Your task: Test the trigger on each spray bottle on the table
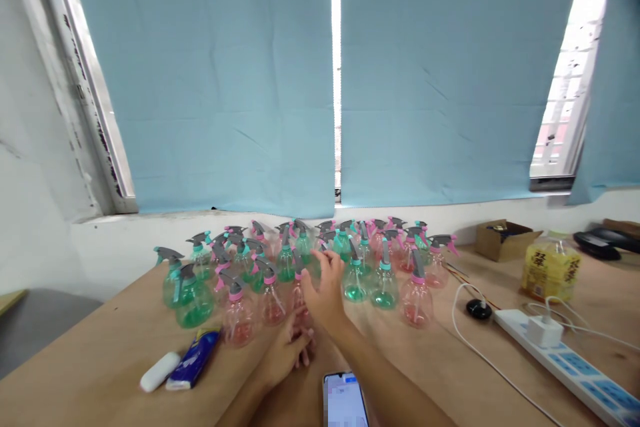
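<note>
Many small round spray bottles stand close together on the table, some of clear pink plastic and some green, with grey trigger heads. In front of me is a pink spray bottle [299, 295], partly hidden behind my hands. My right hand [325, 283] is raised beside its neck, fingers curved and apart, with the thumb close to the collar; whether it touches cannot be made out. Lower down, my left hand [293, 345] rests near the bottle's base with loosely bent, separated fingers. Another pink spray bottle [273, 303] stands just left of it, and a green spray bottle [355, 283] stands to the right.
A phone [345, 400] lies at the table's near edge. To the left are a white case [160, 371] and a blue packet [195, 358]. On the right are a power strip [565, 353], cables, a black disc [479, 309], a yellow jug [550, 268] and a cardboard box [493, 247].
</note>
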`<state>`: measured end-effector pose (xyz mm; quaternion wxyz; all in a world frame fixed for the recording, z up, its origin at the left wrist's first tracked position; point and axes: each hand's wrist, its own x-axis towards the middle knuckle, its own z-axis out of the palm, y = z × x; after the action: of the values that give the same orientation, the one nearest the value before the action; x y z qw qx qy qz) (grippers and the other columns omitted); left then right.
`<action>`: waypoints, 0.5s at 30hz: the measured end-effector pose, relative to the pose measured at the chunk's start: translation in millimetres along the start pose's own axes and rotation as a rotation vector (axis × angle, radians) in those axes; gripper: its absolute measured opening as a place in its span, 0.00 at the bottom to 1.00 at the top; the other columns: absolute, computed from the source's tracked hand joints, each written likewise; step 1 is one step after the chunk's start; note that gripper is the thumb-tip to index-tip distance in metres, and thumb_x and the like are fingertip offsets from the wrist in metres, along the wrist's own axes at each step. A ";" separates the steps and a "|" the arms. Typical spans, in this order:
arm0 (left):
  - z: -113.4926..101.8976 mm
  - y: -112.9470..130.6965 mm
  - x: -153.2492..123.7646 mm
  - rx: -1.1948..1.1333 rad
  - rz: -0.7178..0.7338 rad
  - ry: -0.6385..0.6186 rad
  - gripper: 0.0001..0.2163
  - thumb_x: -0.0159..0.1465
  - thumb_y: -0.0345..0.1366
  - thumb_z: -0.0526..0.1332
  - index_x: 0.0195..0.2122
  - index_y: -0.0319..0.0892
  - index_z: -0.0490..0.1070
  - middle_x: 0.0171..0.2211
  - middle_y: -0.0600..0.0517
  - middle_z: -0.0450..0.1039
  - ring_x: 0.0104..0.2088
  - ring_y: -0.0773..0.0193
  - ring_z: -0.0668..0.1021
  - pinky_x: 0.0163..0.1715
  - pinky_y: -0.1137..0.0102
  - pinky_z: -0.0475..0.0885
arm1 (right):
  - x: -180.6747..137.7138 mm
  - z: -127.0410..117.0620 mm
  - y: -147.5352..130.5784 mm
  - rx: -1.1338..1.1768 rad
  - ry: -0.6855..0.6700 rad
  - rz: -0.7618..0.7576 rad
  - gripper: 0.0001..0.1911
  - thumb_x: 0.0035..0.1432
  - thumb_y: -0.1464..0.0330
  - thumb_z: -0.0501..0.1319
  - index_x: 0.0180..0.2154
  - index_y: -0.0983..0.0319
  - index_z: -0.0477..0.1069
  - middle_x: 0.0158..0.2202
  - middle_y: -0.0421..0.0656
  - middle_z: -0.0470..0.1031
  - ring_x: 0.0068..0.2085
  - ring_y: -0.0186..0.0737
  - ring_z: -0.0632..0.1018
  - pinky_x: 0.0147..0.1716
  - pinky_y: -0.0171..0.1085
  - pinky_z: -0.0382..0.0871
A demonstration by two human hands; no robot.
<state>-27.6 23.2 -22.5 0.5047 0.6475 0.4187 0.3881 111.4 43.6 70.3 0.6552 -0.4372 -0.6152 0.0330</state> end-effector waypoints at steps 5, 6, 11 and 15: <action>-0.7 2.3 -0.9 0.016 -0.023 0.008 0.35 0.63 0.51 0.60 0.67 0.46 0.48 0.29 0.55 0.75 0.19 0.70 0.75 0.16 0.78 0.61 | 20.5 -13.8 21.4 -0.185 0.023 0.053 0.16 0.57 0.68 0.58 0.47 0.58 0.77 0.56 0.51 0.65 0.55 0.55 0.64 0.54 0.54 0.58; -0.5 3.5 -1.4 0.017 -0.023 0.012 0.35 0.63 0.51 0.60 0.67 0.46 0.48 0.29 0.55 0.75 0.19 0.70 0.75 0.16 0.78 0.61 | 21.4 -13.9 28.3 -0.219 -0.011 0.080 0.15 0.57 0.68 0.58 0.44 0.58 0.78 0.55 0.51 0.66 0.54 0.56 0.65 0.53 0.54 0.58; 0.7 6.5 -2.8 0.001 -0.019 0.027 0.37 0.62 0.52 0.62 0.67 0.46 0.48 0.29 0.55 0.75 0.18 0.70 0.74 0.16 0.78 0.60 | 14.5 -12.3 50.6 -0.291 -0.172 0.155 0.16 0.58 0.67 0.57 0.45 0.58 0.79 0.52 0.51 0.73 0.50 0.55 0.67 0.49 0.52 0.59; 0.7 6.7 -2.9 0.009 -0.016 0.027 0.36 0.62 0.52 0.61 0.67 0.46 0.48 0.29 0.55 0.75 0.19 0.70 0.74 0.16 0.78 0.60 | 10.0 -18.0 51.9 -0.269 -0.109 0.113 0.15 0.58 0.70 0.56 0.43 0.59 0.78 0.49 0.50 0.74 0.52 0.53 0.67 0.50 0.48 0.59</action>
<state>-26.9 19.2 -16.3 0.4990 0.6411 0.4326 0.3908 154.5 71.8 48.7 0.5535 -0.5524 -0.6231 0.0106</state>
